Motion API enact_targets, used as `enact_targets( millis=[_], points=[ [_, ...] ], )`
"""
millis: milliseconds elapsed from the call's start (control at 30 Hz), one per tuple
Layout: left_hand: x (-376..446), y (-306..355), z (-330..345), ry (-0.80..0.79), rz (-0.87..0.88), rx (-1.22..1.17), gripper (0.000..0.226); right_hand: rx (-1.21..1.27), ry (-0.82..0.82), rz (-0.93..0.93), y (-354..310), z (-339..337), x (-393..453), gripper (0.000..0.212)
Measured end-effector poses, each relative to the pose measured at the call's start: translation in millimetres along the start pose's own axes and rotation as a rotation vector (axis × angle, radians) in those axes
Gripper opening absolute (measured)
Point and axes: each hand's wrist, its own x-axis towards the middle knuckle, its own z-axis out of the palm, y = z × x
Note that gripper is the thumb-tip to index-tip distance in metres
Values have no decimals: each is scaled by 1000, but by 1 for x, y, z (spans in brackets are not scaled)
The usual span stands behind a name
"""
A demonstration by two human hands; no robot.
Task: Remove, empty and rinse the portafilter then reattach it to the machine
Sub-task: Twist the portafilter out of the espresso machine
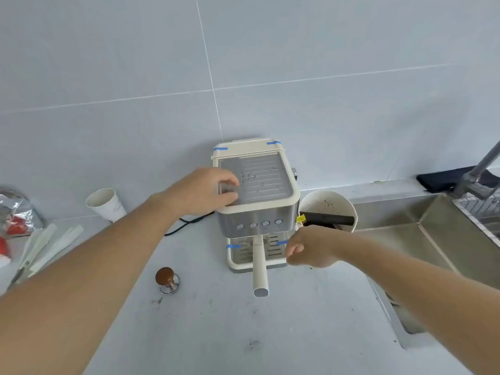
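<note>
A cream and steel espresso machine (273, 212) stands against the tiled wall. Its portafilter sits in the machine, and the cream handle (259, 269) points straight at me over the drip tray. My left hand (208, 192) rests on the machine's top left corner, fingers spread on the grey cup tray. My right hand (308, 247) hovers just right of the handle with its fingers loosely curled, holding nothing and apart from the handle. The portafilter's basket is hidden under the machine's front.
A white knock box (327, 203) with a black bar and coffee grounds stands right of the machine. A steel sink (422, 231) and tap (476, 171) lie further right. A wooden-topped tamper (166, 280), paper cup (105, 204) and packets sit left.
</note>
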Motion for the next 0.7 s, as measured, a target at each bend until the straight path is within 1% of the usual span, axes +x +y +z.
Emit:
enact_targets(
  millis=[67, 200, 267, 333, 433, 567, 700],
  points=[
    [4, 4, 8, 9, 14, -22, 25, 104, 20, 46, 2, 14, 7, 25],
    [8, 14, 24, 3, 120, -50, 33, 227, 93, 64, 4, 50, 17, 29],
    [14, 13, 30, -1, 149, -12, 42, 331, 114, 98, 4, 65, 25, 33],
    [20, 12, 37, 1, 169, 40, 48, 495, 124, 140, 3, 80, 35, 35],
    [28, 11, 43, 3, 204, 48, 52, 800, 155, 153, -6, 94, 44, 26],
    [35, 2, 49, -24, 237, 89, 59, 1052, 213, 153, -17, 110, 53, 22],
    [37, -3, 53, 11, 214, 64, 63, 1355, 251, 214, -26, 119, 61, 29]
  ],
)
